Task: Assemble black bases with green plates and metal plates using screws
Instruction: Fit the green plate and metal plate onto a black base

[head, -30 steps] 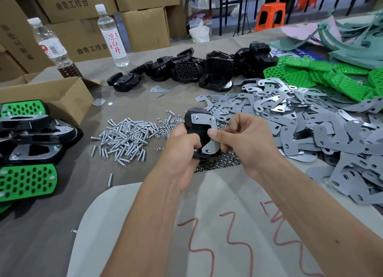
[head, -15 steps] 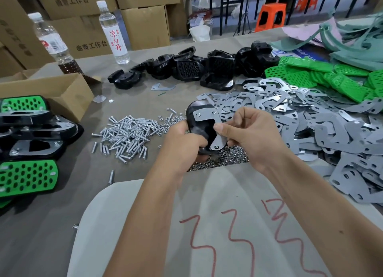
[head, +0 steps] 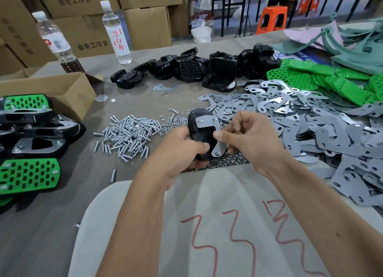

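Left hand [head: 178,150]: your fingers curl round the glossy black plastic base [head: 200,131], held at centre frame above the table.
Right hand [head: 246,140]: your thumb and forefinger pinch the curved grey metal plate [head: 209,124] lying against the base's face.
Screws: a loose pile of silver screws [head: 129,136] lies left of centre, small nuts [head: 226,159] under your hands.
Spare parts: black bases [head: 192,69] upper centre, green perforated plates [head: 331,79] upper right, grey plates [head: 310,127] right.
Finished units [head: 27,144]: left edge.

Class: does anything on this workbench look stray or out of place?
Yes. One silver screw lies alone, apart from the heap of silver screws. One grey metal plate sits apart beside the black plastic bases.
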Available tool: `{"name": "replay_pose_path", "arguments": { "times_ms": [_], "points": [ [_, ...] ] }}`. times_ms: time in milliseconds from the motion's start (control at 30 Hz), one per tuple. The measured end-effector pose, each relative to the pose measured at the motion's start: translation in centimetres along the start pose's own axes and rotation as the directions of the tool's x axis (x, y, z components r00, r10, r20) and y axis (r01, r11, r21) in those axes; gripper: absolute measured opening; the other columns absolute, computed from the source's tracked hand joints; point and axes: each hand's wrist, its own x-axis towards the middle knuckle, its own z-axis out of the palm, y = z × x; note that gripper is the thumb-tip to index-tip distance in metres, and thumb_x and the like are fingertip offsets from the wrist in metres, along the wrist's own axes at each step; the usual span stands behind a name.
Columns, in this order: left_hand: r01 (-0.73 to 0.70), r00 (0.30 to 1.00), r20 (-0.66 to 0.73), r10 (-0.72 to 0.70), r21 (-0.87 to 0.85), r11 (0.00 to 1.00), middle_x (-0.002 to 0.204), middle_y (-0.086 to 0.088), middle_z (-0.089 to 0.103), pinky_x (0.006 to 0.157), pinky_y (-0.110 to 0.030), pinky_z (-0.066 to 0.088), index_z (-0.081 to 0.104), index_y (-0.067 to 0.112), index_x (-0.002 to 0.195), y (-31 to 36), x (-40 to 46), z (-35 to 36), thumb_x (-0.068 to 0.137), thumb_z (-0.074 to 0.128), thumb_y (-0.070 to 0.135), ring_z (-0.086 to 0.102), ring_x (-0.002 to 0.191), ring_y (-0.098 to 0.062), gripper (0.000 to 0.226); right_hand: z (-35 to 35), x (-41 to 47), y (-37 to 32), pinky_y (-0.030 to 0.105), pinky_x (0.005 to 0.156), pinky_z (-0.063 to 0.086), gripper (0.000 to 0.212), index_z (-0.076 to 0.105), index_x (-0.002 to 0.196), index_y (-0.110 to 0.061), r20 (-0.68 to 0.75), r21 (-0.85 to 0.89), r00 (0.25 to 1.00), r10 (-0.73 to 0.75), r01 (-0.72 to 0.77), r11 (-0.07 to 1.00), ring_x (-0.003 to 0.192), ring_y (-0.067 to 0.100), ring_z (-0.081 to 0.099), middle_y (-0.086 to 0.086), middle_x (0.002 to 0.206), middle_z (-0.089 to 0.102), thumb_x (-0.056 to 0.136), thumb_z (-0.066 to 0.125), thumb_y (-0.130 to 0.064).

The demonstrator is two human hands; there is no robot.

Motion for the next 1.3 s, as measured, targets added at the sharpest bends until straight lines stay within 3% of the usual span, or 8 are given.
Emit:
{"name": "replay_pose_path", "arguments": {
  "times_ms": [167, 333, 500, 667, 800, 1000, 1200, 1300],
  "points": [
    [-0.044, 0.998, -0.041, 0.044, 0.006, 0.999, 0.093, -0.008, 0.078, 0.055, -0.02, 0.054, 0.07, 0.015, 0.104, -0.2, 0.1, 0.1, 0.093, 0.069, 0.001, 0.073, 0.065, -0.014, 0.018, 0.1, -0.2, -0.2, 0.026, 0.044, 0.048, 0.045, 0.047, 0.073, -0.013, -0.044, -0.042, 0.999, -0.032, 0.03, 0.999, 0.049, 0.024, 0.066, 0.017, 0.068, 0.073, 0.076, 0.091, -0.008],
    [-0.067, 0.998, -0.015, 0.067, 0.005, 0.998, 0.091, -0.009, 0.077, 0.052, -0.016, 0.051, 0.069, 0.012, 0.104, -0.2, 0.2, 0.4, 0.096, 0.066, 0.0, 0.073, 0.063, -0.012, 0.015, -0.3, -0.1, -0.5, 0.027, 0.048, 0.044, 0.044, 0.063, 0.086, -0.014, -0.156, -0.178, 0.987, 0.043, -0.071, 0.981, 0.054, 0.016, 0.05, 0.007, 0.074, 0.065, 0.066, 0.098, -0.031],
    [-0.087, 0.996, 0.018, 0.086, 0.075, 0.993, 0.086, -0.006, 0.075, 0.046, -0.013, 0.044, 0.064, 0.009, 0.114, -0.2, 0.2, 0.4, 0.098, 0.064, 0.001, 0.069, 0.055, -0.007, 0.018, -0.5, -0.3, -1.1, 0.024, 0.053, 0.053, 0.016, 0.077, 0.105, -0.015, 0.118, -0.042, 0.977, 0.18, -0.176, 0.984, 0.071, 0.018, 0.072, 0.006, 0.09, 0.079, 0.09, 0.079, -0.021],
    [-0.103, 0.994, 0.039, 0.101, 0.032, 0.994, 0.091, -0.004, 0.078, 0.06, -0.021, 0.057, 0.066, 0.018, 0.112, -0.4, 0.2, 0.8, 0.099, 0.067, 0.01, 0.073, 0.069, -0.011, 0.016, -0.7, -0.1, -1.0, 0.023, 0.052, 0.04, 0.008, 0.077, 0.098, -0.019, 0.092, -0.063, 0.984, 0.154, -0.149, 0.987, 0.07, 0.016, 0.068, 0.004, 0.087, 0.077, 0.093, 0.074, -0.014],
    [-0.123, 0.989, -0.092, 0.115, -0.095, 0.988, 0.106, -0.012, 0.076, 0.06, -0.033, 0.062, 0.074, 0.019, 0.112, -0.2, 0.2, 0.9, 0.098, 0.07, 0.026, 0.075, 0.08, -0.018, 0.016, -0.5, 0.0, -0.7, 0.013, 0.043, 0.036, 0.011, 0.077, 0.093, -0.024, 0.121, -0.041, 0.984, 0.128, -0.124, 0.991, 0.061, 0.008, 0.064, -0.002, 0.079, 0.073, 0.086, 0.077, -0.015],
    [-0.158, 0.977, -0.167, 0.135, -0.138, 0.978, 0.112, -0.019, 0.073, 0.075, -0.048, 0.065, 0.075, 0.019, 0.111, -0.5, 0.3, 1.1, 0.096, 0.072, 0.021, 0.076, 0.095, -0.028, 0.015, -0.8, 0.2, -0.4, 0.012, 0.045, 0.036, 0.021, 0.073, 0.1, -0.022, 0.15, -0.048, 0.983, 0.107, -0.1, 0.994, 0.06, 0.006, 0.059, 0.001, 0.087, 0.071, 0.08, 0.078, -0.023],
    [-0.235, 0.959, -0.209, 0.19, -0.218, 0.947, 0.094, -0.021, 0.069, 0.074, -0.034, 0.059, 0.075, 0.003, 0.099, -0.5, 0.7, 0.9, 0.088, 0.075, 0.004, 0.066, 0.085, -0.025, 0.01, -0.4, 0.1, -0.2, 0.018, 0.062, 0.053, 0.025, 0.075, 0.114, -0.027, 0.2, 0.021, 0.98, 0.006, -0.011, 1.0, 0.078, 0.011, 0.07, 0.008, 0.099, 0.074, 0.089, 0.073, -0.027],
    [-0.227, 0.967, -0.168, 0.189, -0.243, 0.943, 0.091, -0.012, 0.073, 0.074, -0.031, 0.061, 0.076, 0.007, 0.098, -0.4, 0.6, 0.7, 0.085, 0.076, 0.003, 0.071, 0.082, -0.021, 0.014, -0.1, 0.2, 0.0, 0.042, 0.091, 0.059, 0.027, 0.076, 0.114, -0.021, 0.176, 0.062, 0.983, -0.046, 0.035, 0.997, 0.098, 0.025, 0.069, 0.019, 0.114, 0.073, 0.087, 0.075, -0.024]
  ]
}}
